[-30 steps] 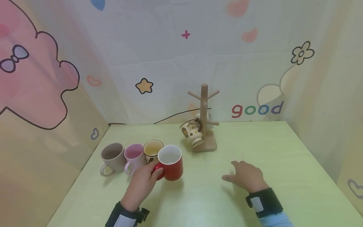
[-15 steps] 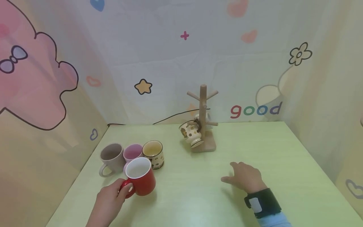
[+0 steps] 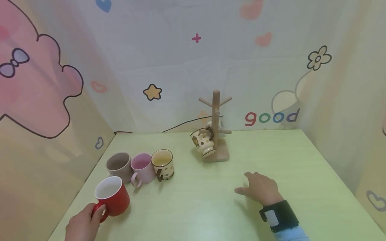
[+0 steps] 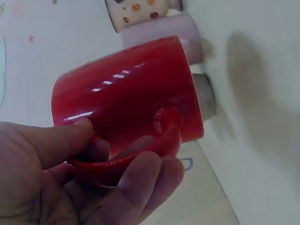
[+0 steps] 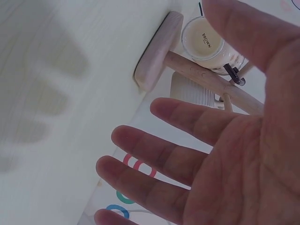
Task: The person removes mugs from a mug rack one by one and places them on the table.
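A red mug (image 3: 117, 200) with a white inside is held by its handle in my left hand (image 3: 82, 223), at the front left of the table. In the left wrist view the fingers curl through and around the handle of the red mug (image 4: 126, 89), and a gap with shadow shows it is above the tabletop. My right hand (image 3: 260, 188) hovers over the right half of the table, thumb and fingers spread, holding nothing. Past its fingers in the right wrist view stands the wooden mug tree (image 5: 201, 77).
Behind the red mug stand a grey-brown mug (image 3: 120, 167), a pink mug (image 3: 144, 170) and a cream patterned mug (image 3: 164, 164) in a row. The mug tree (image 3: 215, 117) at the back carries a patterned cup (image 3: 202, 140) and a white ribbed cup (image 3: 220, 126).
My left hand has carried the red mug leftward and towards me, from in front of the cream mug to the front left. The right hand has stayed nearly still.
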Action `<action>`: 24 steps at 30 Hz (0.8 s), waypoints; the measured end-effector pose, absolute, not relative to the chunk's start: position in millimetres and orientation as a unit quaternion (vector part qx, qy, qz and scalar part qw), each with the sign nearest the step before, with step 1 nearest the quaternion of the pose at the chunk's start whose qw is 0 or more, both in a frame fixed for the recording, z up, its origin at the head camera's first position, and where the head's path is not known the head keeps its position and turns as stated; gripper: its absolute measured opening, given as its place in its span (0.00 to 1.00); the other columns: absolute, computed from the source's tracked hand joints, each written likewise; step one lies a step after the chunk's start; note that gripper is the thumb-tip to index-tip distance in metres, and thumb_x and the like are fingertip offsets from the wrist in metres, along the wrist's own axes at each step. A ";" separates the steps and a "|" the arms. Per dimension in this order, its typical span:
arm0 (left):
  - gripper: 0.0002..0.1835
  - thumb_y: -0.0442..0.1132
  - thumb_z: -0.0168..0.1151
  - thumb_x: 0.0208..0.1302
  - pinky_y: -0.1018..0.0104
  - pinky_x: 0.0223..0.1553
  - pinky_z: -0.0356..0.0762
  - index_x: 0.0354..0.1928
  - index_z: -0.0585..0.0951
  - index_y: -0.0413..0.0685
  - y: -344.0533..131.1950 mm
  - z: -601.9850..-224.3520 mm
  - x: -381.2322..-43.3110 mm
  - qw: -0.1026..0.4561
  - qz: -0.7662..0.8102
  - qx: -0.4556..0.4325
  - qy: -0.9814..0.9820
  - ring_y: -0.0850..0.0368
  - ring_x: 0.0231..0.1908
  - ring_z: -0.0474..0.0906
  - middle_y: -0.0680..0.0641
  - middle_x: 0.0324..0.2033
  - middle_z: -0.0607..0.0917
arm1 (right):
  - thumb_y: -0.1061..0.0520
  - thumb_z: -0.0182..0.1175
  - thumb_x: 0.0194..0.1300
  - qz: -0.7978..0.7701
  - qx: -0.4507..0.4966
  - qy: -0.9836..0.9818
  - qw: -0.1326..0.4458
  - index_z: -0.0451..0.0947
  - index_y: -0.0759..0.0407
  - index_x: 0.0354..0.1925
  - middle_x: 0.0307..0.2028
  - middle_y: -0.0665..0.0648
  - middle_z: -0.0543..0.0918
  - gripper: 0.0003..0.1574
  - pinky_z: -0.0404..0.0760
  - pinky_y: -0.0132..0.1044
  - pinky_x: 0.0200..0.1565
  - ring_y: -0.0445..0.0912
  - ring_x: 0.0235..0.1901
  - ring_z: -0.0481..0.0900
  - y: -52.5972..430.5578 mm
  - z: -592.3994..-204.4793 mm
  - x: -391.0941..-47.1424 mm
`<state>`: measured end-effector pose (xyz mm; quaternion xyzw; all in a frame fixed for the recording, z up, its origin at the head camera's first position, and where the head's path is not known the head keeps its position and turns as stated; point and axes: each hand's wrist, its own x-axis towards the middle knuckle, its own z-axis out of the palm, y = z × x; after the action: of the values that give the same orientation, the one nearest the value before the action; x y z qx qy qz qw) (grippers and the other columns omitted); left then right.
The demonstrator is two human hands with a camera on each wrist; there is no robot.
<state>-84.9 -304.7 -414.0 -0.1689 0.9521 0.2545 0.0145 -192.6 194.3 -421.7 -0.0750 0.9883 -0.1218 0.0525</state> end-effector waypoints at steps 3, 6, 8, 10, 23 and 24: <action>0.23 0.49 0.56 0.73 0.58 0.31 0.70 0.46 0.74 0.30 -310.6 -418.3 -86.4 0.023 0.255 -0.188 0.948 0.47 0.31 0.71 0.47 0.25 0.77 | 0.31 0.68 0.54 -0.123 -0.074 0.988 0.053 0.77 0.67 0.57 0.46 0.68 0.83 0.48 0.81 0.57 0.39 0.62 0.46 0.81 195.4 -422.8 -192.7; 0.23 0.48 0.56 0.74 0.57 0.32 0.71 0.46 0.73 0.28 -314.6 -422.6 -87.9 0.032 0.259 -0.202 0.944 0.45 0.31 0.71 0.45 0.26 0.77 | 0.31 0.67 0.55 -0.123 -0.074 0.988 0.054 0.77 0.67 0.57 0.47 0.68 0.83 0.48 0.81 0.58 0.39 0.62 0.47 0.81 196.1 -423.9 -193.6; 0.24 0.48 0.56 0.74 0.57 0.32 0.72 0.47 0.73 0.27 -316.5 -425.8 -89.3 0.037 0.263 -0.212 0.940 0.44 0.32 0.71 0.45 0.26 0.78 | 0.31 0.67 0.55 -0.125 -0.073 0.988 0.058 0.77 0.66 0.58 0.47 0.68 0.83 0.48 0.81 0.58 0.40 0.62 0.47 0.81 195.8 -423.5 -193.7; 0.24 0.47 0.56 0.74 0.57 0.33 0.72 0.47 0.73 0.26 -319.4 -430.6 -90.5 0.041 0.269 -0.221 0.936 0.43 0.32 0.72 0.44 0.27 0.78 | 0.31 0.67 0.55 -0.127 -0.072 0.987 0.062 0.76 0.67 0.58 0.47 0.68 0.83 0.48 0.80 0.58 0.40 0.62 0.47 0.80 195.2 -422.8 -193.6; 0.23 0.47 0.54 0.74 0.55 0.33 0.71 0.45 0.74 0.27 -335.9 -448.6 -93.8 0.034 0.270 -0.198 0.942 0.45 0.31 0.72 0.42 0.27 0.79 | 0.31 0.66 0.56 -0.133 -0.076 0.986 0.068 0.76 0.66 0.58 0.48 0.68 0.83 0.47 0.80 0.59 0.41 0.63 0.48 0.80 192.4 -421.5 -193.1; 0.22 0.47 0.53 0.74 0.56 0.33 0.71 0.44 0.74 0.27 -336.4 -448.2 -94.2 0.036 0.268 -0.194 0.943 0.46 0.31 0.72 0.43 0.27 0.78 | 0.31 0.66 0.56 -0.134 -0.076 0.986 0.069 0.76 0.66 0.58 0.48 0.69 0.82 0.47 0.80 0.59 0.41 0.63 0.48 0.80 192.3 -421.7 -193.0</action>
<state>-94.2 -336.4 -448.2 -0.1943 0.9429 0.2680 0.0365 -193.0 192.3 -421.7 -0.0763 0.9856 -0.1338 0.0695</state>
